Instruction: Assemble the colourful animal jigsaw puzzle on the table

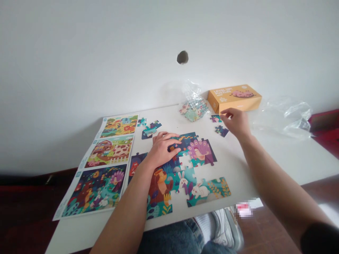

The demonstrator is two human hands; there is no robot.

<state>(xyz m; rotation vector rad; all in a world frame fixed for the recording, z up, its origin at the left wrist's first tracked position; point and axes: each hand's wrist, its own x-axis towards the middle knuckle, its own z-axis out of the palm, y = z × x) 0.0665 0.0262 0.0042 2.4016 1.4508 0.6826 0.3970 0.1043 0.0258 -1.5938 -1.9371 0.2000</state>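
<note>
My left hand lies with its fingers stretched out over the upper part of a partly joined jigsaw puzzle. The puzzle shows a bear, white rabbits and a purple peacock, with gaps near its middle and right side. Toward the back right, my right hand has its fingers pinched at the right edge of a small puzzle piece with pink on it. Just below that piece lies a dark blue loose piece. Several other loose pieces lie beyond my left hand.
A sheet with three printed pictures lies at the left. By the wall stand a yellow puzzle box and a clear bag of pieces. An empty-looking plastic bag lies at the right. The white table's front edge is above my legs.
</note>
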